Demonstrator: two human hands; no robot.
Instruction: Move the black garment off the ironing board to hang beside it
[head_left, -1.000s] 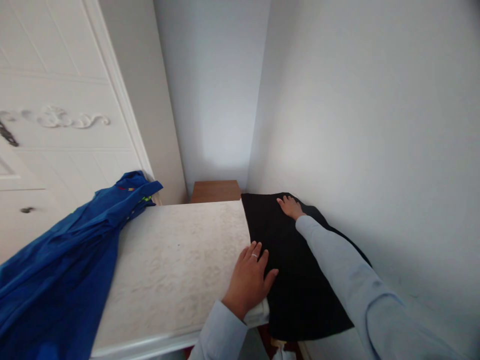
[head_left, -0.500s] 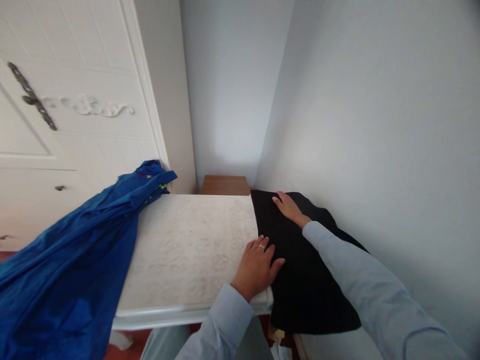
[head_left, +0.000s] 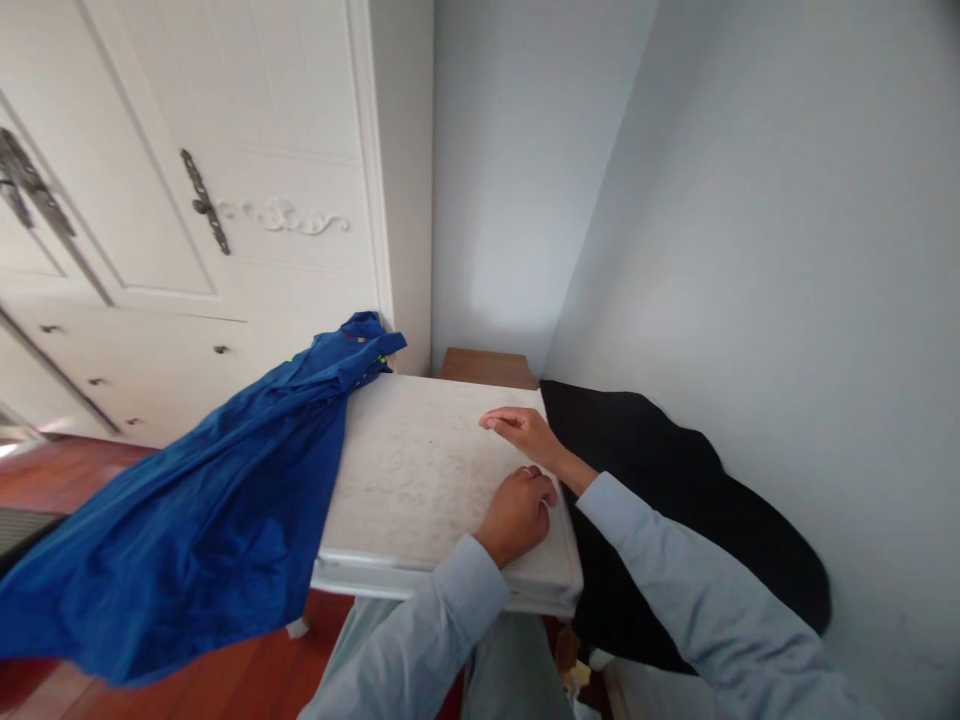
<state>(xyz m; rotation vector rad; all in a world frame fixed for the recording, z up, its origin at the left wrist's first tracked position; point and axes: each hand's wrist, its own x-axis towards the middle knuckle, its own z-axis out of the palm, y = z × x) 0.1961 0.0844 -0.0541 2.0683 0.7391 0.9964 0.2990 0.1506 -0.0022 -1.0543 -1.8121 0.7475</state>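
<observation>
My left hand (head_left: 517,515) rests low over the right part of the white table top (head_left: 412,470), its fingers curled in and a ring on one finger. Nothing shows in it. Just beyond, my right hand (head_left: 529,432) is held above the table, fingers loosely stretched to the left and nothing in them. To the right, a black cloth (head_left: 637,430) lies along the table's edge and hangs down, partly hidden under my right forearm. A long blue garment (head_left: 247,480) with a collar lies over the left end of the table, its lower part spread off to the left.
A white wardrobe (head_left: 300,120) with dark metal handles and drawer knobs stands at the left. A brown wooden surface (head_left: 486,366) lies behind the table, near the wall corner. A pale wall (head_left: 750,250) closes the right side. Reddish wood floor (head_left: 225,660) shows below.
Both hands have left the black cloth and moved left over the white table. The left fingers have curled in. My view has turned left, showing more of the wardrobe and floor.
</observation>
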